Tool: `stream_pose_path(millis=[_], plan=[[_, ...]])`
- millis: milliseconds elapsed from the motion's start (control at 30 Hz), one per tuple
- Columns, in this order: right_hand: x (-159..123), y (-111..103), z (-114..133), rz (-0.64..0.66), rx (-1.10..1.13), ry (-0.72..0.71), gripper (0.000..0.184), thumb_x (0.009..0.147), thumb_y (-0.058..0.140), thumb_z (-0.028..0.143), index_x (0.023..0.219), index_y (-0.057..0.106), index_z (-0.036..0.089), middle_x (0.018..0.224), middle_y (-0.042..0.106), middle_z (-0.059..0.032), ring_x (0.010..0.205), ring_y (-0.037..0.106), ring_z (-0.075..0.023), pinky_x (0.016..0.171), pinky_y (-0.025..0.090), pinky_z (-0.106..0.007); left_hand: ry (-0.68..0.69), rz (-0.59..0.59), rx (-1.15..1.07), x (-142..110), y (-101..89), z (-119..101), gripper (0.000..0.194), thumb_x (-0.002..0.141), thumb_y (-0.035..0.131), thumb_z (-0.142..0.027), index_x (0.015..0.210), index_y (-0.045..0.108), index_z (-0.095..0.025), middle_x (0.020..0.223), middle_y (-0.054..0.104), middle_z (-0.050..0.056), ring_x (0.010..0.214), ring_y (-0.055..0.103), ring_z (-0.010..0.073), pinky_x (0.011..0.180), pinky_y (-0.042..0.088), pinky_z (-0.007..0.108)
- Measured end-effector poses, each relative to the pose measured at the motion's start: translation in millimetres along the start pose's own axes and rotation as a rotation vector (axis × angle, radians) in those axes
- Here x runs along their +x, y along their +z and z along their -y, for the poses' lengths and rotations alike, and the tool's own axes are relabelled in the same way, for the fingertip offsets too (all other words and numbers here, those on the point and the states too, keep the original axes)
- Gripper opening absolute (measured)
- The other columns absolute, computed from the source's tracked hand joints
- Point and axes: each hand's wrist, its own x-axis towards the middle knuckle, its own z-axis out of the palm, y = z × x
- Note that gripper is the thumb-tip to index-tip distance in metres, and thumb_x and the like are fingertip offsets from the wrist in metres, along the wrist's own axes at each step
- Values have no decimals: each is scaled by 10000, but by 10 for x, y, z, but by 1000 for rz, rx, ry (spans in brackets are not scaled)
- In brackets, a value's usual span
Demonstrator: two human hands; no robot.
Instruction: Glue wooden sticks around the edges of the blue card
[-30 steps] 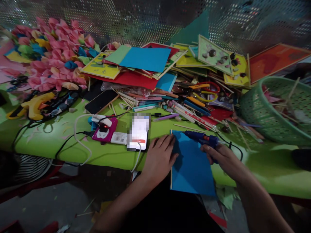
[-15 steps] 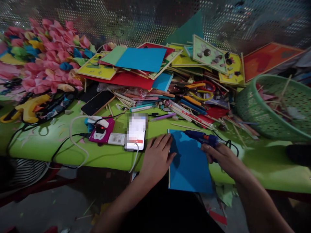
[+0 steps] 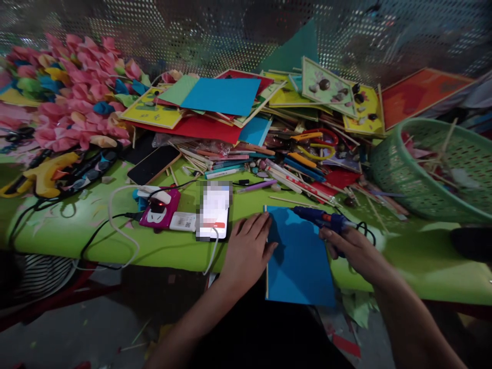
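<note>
A blue sheet of card (image 3: 300,266) lies at the table's front edge, its near end sticking out over it. Along its left side runs a thin wooden stick (image 3: 267,282). My left hand (image 3: 248,246) rests flat, fingers stretched out, with the fingertips on the stick and the card's upper left edge. In my right hand (image 3: 351,246) is a dark blue hot glue gun (image 3: 325,218), fingers wrapped round its handle. Its nozzle points left above the top edge of the card. Whether the nozzle touches the card, I cannot tell.
A lit phone (image 3: 215,210) and a pink power strip (image 3: 161,210) with trailing cables lie to the left. Behind are piled framed cards (image 3: 326,84), loose sticks and pens. A green basket (image 3: 400,169) stands at right, a yellow glue gun (image 3: 49,174) at far left.
</note>
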Motion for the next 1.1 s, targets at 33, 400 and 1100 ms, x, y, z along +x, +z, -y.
stream_pose_path(millis=[33, 400, 1100], plan=[[3, 7, 23, 11, -2, 0, 661, 902, 505, 751, 496, 532, 231, 524, 557, -35, 538, 521, -167, 556, 405, -311, 1, -1, -1, -1, 0, -1, 475, 1082, 429, -442, 1464, 538, -182, 1605, 500, 49, 1460, 456, 249, 1195, 392, 484], [-11, -24, -166, -41, 23, -3, 635, 892, 509, 780, 594, 591, 225, 511, 552, -15, 519, 490, -159, 526, 372, -309, -2, 1, 5, -2, 6, 7, 473, 1071, 459, -440, 1464, 550, -192, 1596, 510, 58, 1457, 470, 249, 1191, 398, 470], [-23, -17, -138, -39, 47, -5, 597, 905, 529, 740, 634, 609, 215, 510, 553, -9, 534, 495, -157, 548, 382, -306, 4, 4, 28, 7, 3, 12, 483, 1072, 463, -437, 1473, 542, -178, 1610, 493, 43, 1457, 464, 250, 1193, 387, 458]])
